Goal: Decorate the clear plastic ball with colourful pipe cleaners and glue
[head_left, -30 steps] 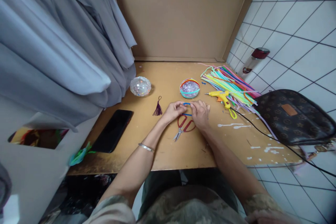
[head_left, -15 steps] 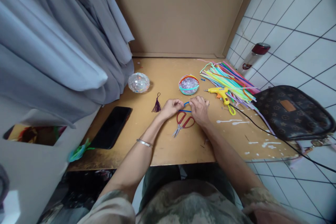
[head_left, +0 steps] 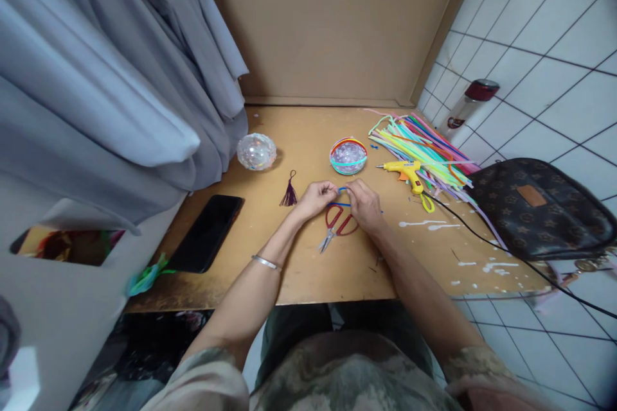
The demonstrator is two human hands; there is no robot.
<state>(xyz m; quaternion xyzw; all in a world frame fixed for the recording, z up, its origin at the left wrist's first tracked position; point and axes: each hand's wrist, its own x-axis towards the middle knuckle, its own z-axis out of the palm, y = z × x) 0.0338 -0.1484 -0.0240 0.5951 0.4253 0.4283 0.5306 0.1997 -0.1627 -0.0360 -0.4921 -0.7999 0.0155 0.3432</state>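
A blue pipe cleaner (head_left: 342,189) runs between my two hands over the middle of the table. My left hand (head_left: 319,196) pinches one part of it, and my right hand (head_left: 364,203) grips it a little to the right. Another stretch of blue shows just below, above the handles of the red scissors (head_left: 341,223), which lie with their blades apart. Behind my hands rests a clear ball (head_left: 348,157) with red, yellow and turquoise strips around it. A dark purple tassel (head_left: 289,194) lies left of my left hand.
A second clear ball (head_left: 257,151) sits at the back left, a black phone (head_left: 207,234) nearer the front. On the right are a yellow glue gun (head_left: 409,173) with a black cord, colourful pipe cleaners (head_left: 424,148), a brown bag (head_left: 540,209) and a red-capped bottle (head_left: 470,104).
The fingers of my right hand have closed in more tightly around the blue pipe cleaner. My left hand has hardly moved.
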